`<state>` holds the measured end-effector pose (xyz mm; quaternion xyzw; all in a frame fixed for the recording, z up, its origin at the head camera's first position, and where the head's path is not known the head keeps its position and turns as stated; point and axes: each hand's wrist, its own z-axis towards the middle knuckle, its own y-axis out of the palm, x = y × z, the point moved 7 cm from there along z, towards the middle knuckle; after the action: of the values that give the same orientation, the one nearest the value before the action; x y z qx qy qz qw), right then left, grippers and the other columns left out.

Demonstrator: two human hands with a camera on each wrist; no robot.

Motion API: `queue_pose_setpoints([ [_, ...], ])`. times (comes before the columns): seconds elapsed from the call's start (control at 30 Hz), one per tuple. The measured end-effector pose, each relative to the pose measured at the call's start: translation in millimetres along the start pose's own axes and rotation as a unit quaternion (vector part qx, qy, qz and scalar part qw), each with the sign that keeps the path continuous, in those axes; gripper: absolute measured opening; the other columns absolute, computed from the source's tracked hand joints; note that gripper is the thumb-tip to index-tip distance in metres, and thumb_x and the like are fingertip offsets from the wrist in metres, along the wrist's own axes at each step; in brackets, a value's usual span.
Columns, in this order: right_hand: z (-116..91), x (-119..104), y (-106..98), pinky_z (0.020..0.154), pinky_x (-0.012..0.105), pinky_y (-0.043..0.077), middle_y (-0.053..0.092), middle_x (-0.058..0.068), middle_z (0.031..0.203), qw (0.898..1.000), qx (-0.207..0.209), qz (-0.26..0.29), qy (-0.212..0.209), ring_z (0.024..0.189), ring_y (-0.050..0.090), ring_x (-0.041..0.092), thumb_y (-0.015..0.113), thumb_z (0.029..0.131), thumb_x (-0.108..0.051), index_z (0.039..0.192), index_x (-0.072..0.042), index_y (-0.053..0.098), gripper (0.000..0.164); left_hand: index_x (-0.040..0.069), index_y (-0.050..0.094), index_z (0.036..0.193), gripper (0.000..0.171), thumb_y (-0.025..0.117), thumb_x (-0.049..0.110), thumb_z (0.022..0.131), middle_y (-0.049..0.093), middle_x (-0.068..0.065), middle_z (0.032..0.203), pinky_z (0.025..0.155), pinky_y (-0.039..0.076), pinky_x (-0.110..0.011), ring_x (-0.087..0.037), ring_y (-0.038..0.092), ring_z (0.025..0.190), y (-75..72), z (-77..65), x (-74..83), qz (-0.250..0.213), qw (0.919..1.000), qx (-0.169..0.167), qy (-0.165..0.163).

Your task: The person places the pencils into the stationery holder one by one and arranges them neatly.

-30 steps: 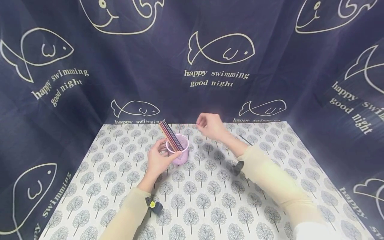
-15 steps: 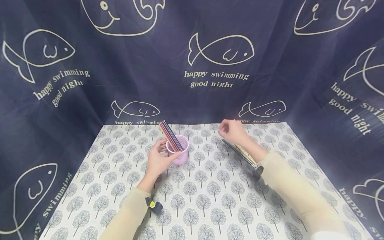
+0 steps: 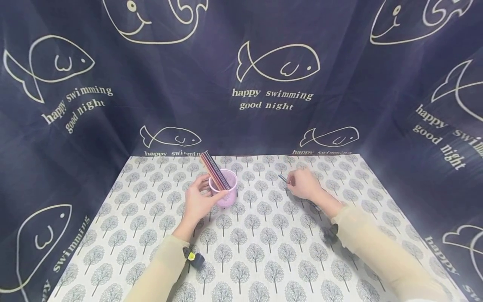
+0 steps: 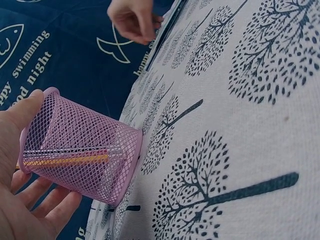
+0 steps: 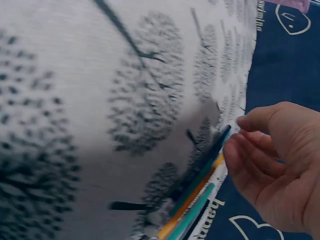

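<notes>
My left hand (image 3: 200, 201) grips a pink mesh pen holder (image 3: 231, 197), thumb at the rim and fingers round its far side. A bundle of coloured pencils (image 3: 214, 170) leans to the left inside it. In the left wrist view the pen holder (image 4: 80, 145) stands on the cloth, a yellow pencil showing through its mesh. Over at the right, my right hand (image 3: 305, 184) hovers with bent fingers close to several pencils (image 5: 192, 200) lying on the cloth, blue, orange and green among them. No pencil shows between its fingers. In the head view the hand hides most of them.
A white cloth (image 3: 241, 239) printed with grey trees covers the table. Dark blue curtains (image 3: 211, 92) with fish drawings and lettering hang behind it and at both sides. A small dark camera sits on each wrist.
My right hand has gone from near the pen holder rightward and down to the loose pencils. The left hand and pen holder have stayed in place.
</notes>
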<state>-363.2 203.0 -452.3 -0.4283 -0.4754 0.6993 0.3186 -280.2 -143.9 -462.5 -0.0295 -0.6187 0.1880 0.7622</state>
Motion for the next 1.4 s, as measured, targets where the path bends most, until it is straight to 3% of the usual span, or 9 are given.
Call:
queue_pose_setpoints([
  [0.13,-6.0,3.9,7.8,0.064,0.037,0.065,0.075,0.009,0.080,0.999,-0.032,-0.011,0.021,0.068,0.068,0.020,0.078,0.090,-0.011,0.091,-0.004,0.074,0.009,0.004,0.065,0.136,0.075,0.100,0.023,0.073,0.076,-0.019,0.126,0.095,0.069,-0.042,-0.036,0.074,0.114,0.6,0.6,-0.2,0.001,1.0000,0.001,0.005],
  [0.33,-9.1,7.4,9.9,0.057,0.031,0.060,0.070,0.007,0.073,0.998,-0.038,-0.014,0.052,0.062,0.062,0.017,0.076,0.091,-0.011,0.096,-0.001,0.073,0.011,0.003,0.064,0.137,0.077,0.100,0.024,0.073,0.075,-0.019,0.127,0.095,0.069,-0.039,-0.036,0.074,0.114,0.5,0.2,-0.9,0.003,1.0000,0.000,0.008],
  [0.53,-9.8,8.1,10.2,0.062,0.036,0.066,0.075,0.015,0.081,0.997,-0.040,-0.033,0.062,0.066,0.068,0.022,0.076,0.091,-0.009,0.092,0.000,0.072,0.010,0.002,0.064,0.137,0.077,0.100,0.023,0.072,0.075,-0.020,0.127,0.094,0.069,-0.042,-0.037,0.074,0.113,-1.8,0.3,-1.6,0.006,0.9999,0.003,0.011],
  [0.7,-9.4,10.9,11.5,0.061,0.033,0.067,0.077,0.019,0.088,0.994,-0.063,-0.041,0.079,0.069,0.071,0.023,0.076,0.092,-0.009,0.095,0.001,0.074,0.011,0.003,0.064,0.137,0.076,0.100,0.024,0.073,0.075,-0.019,0.127,0.095,0.069,-0.041,-0.036,0.074,0.113,-0.5,1.5,-1.8,0.007,0.9999,-0.001,0.008],
  [0.83,-6.7,10.5,8.3,0.065,0.037,0.068,0.077,0.018,0.088,0.995,-0.068,-0.030,0.067,0.071,0.071,0.025,0.075,0.090,-0.008,0.094,0.002,0.075,0.011,0.003,0.064,0.138,0.077,0.100,0.024,0.073,0.075,-0.020,0.128,0.096,0.068,-0.042,-0.037,0.074,0.115,1.1,1.7,-1.0,0.004,1.0000,-0.005,0.006],
  [0.93,0.4,9.0,1.1,0.070,0.042,0.068,0.076,0.016,0.085,0.997,-0.052,-0.007,0.053,0.072,0.070,0.025,0.074,0.088,-0.007,0.091,0.002,0.074,0.009,0.002,0.063,0.139,0.078,0.100,0.023,0.073,0.074,-0.021,0.129,0.096,0.068,-0.043,-0.039,0.073,0.116,1.9,1.7,-0.6,0.002,1.0000,-0.006,0.007],
  [1.07,15.2,-4.0,-18.9,0.076,0.048,0.067,0.077,0.016,0.085,0.999,0.004,0.034,0.034,0.075,0.071,0.028,0.071,0.088,-0.006,0.094,0.002,0.076,0.012,0.002,0.063,0.139,0.078,0.099,0.023,0.073,0.075,-0.021,0.128,0.095,0.069,-0.043,-0.038,0.073,0.114,1.5,1.4,-0.5,0.004,0.9999,-0.002,0.012],
  [1.2,28.6,-33.2,-44.5,0.081,0.048,0.067,0.080,0.016,0.094,0.994,0.051,0.084,0.037,0.083,0.075,0.030,0.071,0.094,-0.010,0.106,0.000,0.078,0.018,0.002,0.063,0.139,0.078,0.099,0.023,0.074,0.075,-0.020,0.128,0.095,0.069,-0.041,-0.037,0.074,0.114,0.6,0.4,-1.4,0.005,1.0000,0.000,0.008],
  [1.4,46.2,-81.2,-70.2,0.087,0.045,0.067,0.081,0.011,0.101,0.980,0.097,0.169,0.044,0.089,0.077,0.027,0.073,0.098,-0.017,0.113,-0.008,0.078,0.018,0.002,0.063,0.140,0.079,0.100,0.024,0.073,0.074,-0.020,0.129,0.096,0.068,-0.042,-0.037,0.073,0.116,-0.5,-0.2,-2.6,0.002,1.0000,0.000,-0.003],
])
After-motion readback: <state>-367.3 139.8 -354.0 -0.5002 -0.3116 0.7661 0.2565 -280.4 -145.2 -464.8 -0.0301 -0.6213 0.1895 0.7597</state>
